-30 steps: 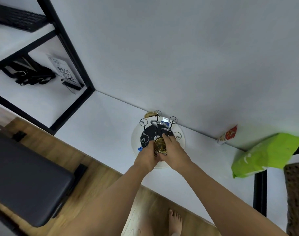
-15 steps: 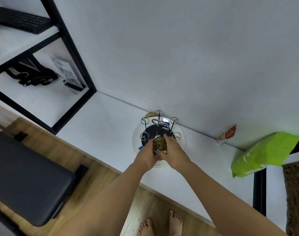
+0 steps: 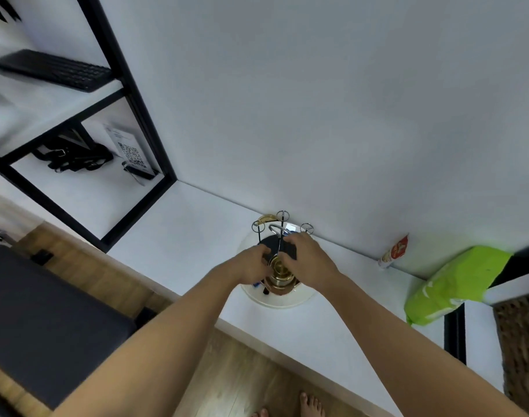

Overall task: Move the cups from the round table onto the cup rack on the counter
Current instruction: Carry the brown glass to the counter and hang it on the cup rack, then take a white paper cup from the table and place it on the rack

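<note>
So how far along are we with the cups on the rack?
One gold-rimmed cup already sits at the back of the cup rack. In hand: the left hand and right hand are setting another gold cup on the rack's near side. The round table is out of view, so what's left is unknown.

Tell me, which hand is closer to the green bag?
Right. The right hand is at the cup rack, on the side toward the green bag. The left hand is on the rack's far side.
</note>
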`<state>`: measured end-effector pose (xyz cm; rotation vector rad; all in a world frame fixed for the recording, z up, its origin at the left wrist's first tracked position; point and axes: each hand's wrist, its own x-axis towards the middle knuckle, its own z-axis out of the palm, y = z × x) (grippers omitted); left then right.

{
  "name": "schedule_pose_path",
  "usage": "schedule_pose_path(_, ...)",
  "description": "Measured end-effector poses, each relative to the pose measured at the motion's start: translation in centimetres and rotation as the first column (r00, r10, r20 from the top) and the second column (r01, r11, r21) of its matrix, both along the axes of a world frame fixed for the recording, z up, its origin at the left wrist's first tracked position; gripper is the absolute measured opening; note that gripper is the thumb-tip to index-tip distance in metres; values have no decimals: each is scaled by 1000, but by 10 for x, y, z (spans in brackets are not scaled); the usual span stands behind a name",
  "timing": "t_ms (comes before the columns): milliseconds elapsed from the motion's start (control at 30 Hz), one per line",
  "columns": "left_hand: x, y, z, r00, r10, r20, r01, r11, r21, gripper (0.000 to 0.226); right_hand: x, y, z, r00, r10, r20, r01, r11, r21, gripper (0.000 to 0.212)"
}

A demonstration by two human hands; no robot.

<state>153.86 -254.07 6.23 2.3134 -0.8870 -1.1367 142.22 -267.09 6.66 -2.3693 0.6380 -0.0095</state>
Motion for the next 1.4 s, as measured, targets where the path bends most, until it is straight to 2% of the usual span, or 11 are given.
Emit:
schedule_pose_path(100,14,2,54,996,60,63,-55,995,-81,61,14,-2,40,988,-20,153,17,1000,16,51)
schedule_pose_path(200,22,8,112,964,175,202,-113,952,-286,65,24,0,88,961,-8,277,-2,999,36,66)
schedule_pose_path(300,25,14,170,911,306,277,-136,856,-498,66,35,1,141,923,-8,384,4,1000,10,74)
schedule_pose_path(367,24,20,207,868,370,333,-90,775,-626,65,39,4,182,882,-8,472,11,1000,-4,76)
schedule_pose_path(533,16,43,282,777,504,376,13,585,-811,65,37,16,262,749,27,662,-17,1000,-22,71)
schedule_pose_path(633,6,58,305,721,565,400,40,542,-839,65,31,24,283,727,96,680,-56,995,-80,63)
schedule_pose_path(767,-10,78,317,617,635,466,51,558,-828,65,26,32,297,695,161,701,-120,987,-109,58)
schedule_pose_path(1000,-51,116,311,445,723,529,-127,635,-762,51,16,57,293,629,348,695,-337,928,-160,49)
schedule_pose_path(1133,-99,138,294,342,792,506,-245,595,-766,44,-5,81,277,576,462,675,-498,853,-159,41)
schedule_pose_path(1300,-180,178,269,229,837,497,-380,547,-746,50,-39,128,260,494,570,656,-673,729,-126,40)
schedule_pose_path(1400,-240,218,253,113,866,486,-486,475,-733,50,-67,174,246,442,631,637,-764,637,-101,41)
